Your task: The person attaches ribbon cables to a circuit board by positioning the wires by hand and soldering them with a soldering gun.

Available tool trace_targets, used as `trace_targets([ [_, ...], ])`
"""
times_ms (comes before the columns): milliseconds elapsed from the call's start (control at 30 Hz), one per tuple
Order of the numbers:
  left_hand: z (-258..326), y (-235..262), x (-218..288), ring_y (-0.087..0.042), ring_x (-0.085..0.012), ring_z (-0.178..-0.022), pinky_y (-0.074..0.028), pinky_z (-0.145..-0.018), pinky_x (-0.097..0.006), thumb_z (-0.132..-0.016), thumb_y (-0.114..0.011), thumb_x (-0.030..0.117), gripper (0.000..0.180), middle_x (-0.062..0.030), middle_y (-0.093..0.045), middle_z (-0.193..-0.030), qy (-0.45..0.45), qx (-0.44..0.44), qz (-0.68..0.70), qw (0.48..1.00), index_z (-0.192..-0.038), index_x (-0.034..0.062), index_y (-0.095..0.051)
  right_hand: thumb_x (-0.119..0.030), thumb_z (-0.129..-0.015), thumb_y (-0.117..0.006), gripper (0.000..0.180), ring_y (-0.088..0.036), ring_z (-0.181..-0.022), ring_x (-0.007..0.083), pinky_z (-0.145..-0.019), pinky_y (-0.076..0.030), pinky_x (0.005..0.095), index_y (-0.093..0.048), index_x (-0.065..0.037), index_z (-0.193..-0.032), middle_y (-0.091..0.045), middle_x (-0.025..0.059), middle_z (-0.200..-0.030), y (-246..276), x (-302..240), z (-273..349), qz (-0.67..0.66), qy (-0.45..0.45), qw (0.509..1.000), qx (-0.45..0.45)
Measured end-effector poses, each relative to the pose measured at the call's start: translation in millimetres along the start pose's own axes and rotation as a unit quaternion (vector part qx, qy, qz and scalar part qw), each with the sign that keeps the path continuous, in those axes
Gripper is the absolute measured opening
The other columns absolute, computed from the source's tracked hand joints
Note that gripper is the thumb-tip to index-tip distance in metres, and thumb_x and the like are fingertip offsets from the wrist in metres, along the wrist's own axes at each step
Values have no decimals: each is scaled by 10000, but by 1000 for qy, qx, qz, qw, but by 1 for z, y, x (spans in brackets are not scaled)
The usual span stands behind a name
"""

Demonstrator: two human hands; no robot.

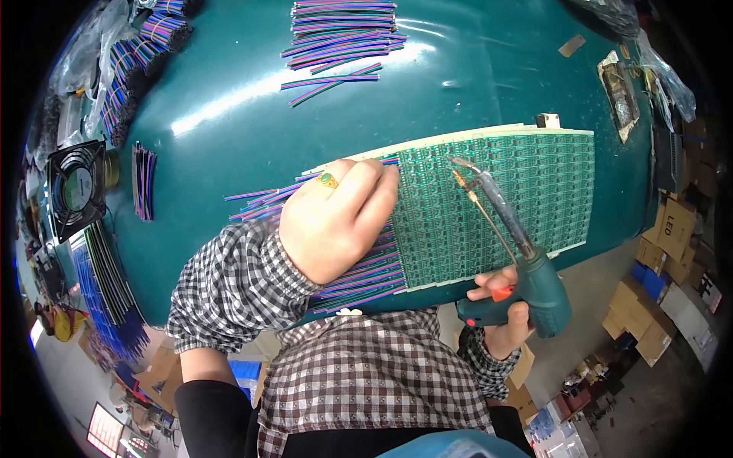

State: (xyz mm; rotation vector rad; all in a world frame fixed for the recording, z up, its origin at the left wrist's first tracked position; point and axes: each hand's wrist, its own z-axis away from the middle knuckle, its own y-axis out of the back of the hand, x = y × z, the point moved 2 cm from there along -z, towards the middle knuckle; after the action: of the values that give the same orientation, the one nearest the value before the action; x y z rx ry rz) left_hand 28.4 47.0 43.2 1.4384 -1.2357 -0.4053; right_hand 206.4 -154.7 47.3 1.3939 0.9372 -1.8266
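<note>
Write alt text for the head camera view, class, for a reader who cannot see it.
A left hand presses multicoloured wires against a green circuit board panel, while the right hand holds a teal soldering gun over it, on a teal table.

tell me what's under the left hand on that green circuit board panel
The left hand presses on multicoloured ribbon wires along the left edge of the circuit board panel. The wire ends and board edge directly beneath the palm are covered.
</note>
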Motion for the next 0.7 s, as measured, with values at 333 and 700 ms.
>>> trace_targets([
  [333,-1,-2,-1,-635,-236,-794,-541,-679,-312,-648,-662,4,395,-106,-613,-924,-25,24,4,999,-1040,-52,-657,-356,-930,-632,532,-659,-858,285,-684,-623,376,-501,96,-1178,-597,180,-977,-6,-2,4,14,-11,1000,-2],
  [700,-2,0,-1,-634,-246,-803,-545,-683,-317,-640,-667,9,403,-122,-604,-938,-20,-1,18,1000,-1036,-62,-649,-347,-901,-678,488,-644,-816,255,-731,-588,400,-549,92,-1070,-590,156,-927,-10,-1,8,59,-28,998,-3],
])
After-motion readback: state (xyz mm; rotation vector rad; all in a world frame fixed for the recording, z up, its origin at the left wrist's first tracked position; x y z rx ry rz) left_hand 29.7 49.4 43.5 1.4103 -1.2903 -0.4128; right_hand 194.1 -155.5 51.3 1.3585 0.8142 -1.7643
